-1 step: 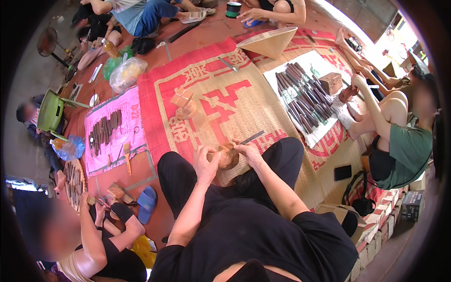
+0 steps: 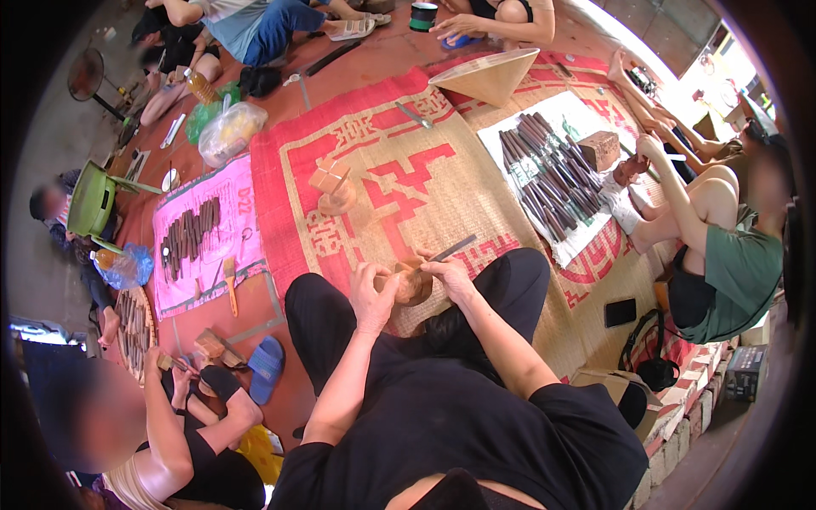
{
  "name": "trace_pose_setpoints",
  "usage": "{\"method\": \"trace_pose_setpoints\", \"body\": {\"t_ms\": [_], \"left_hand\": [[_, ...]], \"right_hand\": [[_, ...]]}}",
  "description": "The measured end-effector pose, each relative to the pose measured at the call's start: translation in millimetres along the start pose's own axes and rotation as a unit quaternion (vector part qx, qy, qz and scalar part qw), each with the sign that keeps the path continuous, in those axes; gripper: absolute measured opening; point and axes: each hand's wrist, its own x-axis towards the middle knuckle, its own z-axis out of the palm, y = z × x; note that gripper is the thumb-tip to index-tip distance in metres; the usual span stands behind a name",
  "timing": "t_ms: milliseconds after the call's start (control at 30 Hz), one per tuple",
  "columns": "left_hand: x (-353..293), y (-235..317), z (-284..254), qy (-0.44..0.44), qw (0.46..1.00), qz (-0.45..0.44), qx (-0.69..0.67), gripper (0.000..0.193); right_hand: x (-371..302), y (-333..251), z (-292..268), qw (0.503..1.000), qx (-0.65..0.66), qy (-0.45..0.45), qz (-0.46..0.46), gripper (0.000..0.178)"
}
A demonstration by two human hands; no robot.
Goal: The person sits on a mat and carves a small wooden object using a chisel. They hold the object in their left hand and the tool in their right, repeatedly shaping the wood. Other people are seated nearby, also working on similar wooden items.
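Note:
Between my knees is a carved piece of reddish-brown wood point(image 2: 413, 291), round at its lower side. My left hand point(image 2: 372, 294) is closed around the left side of this carving. My right hand point(image 2: 450, 274) grips a slim, dark, flat-shanked carving tool point(image 2: 456, 246), which slants up to the right out of the fingers. Its working end is hidden by my fingers and the wood. Ahead of my hands, another pale wooden carving point(image 2: 338, 197) stands on the red and straw-coloured woven mat point(image 2: 340, 246).
Many dark carving tools point(image 2: 548, 174) lie on a white cloth at right, beside a wood block point(image 2: 599, 150). More tools point(image 2: 190, 234) and a brush point(image 2: 230, 285) rest on a pink cloth at left. A conical hat point(image 2: 486, 76) is ahead. People sit on both sides.
The carving tool in my right hand has shifted very slightly upward. My left hand and the carving look the same.

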Motion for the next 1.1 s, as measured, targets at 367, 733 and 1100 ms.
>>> {"method": "trace_pose_setpoints", "body": {"t_ms": [367, 733, 1100], "left_hand": [[-1, -11, 0, 0.004, 1.0, -0.013, -0.015, 0.019], [0, -11, 1, 0.005, 1.0, -0.013, -0.014, 0.019], [3, 0, 4, 0.01, 1.0, -0.017, 0.002, 0.018]], "right_hand": [[10, 9, 5, 1.0, -0.006, -0.004, -0.014, 0.045], [18, 9, 0, 0.999, -0.033, -0.005, 0.017, 0.047], [7, -1, 16, 0.995, -0.062, -0.073, 0.008, 0.049]]}}
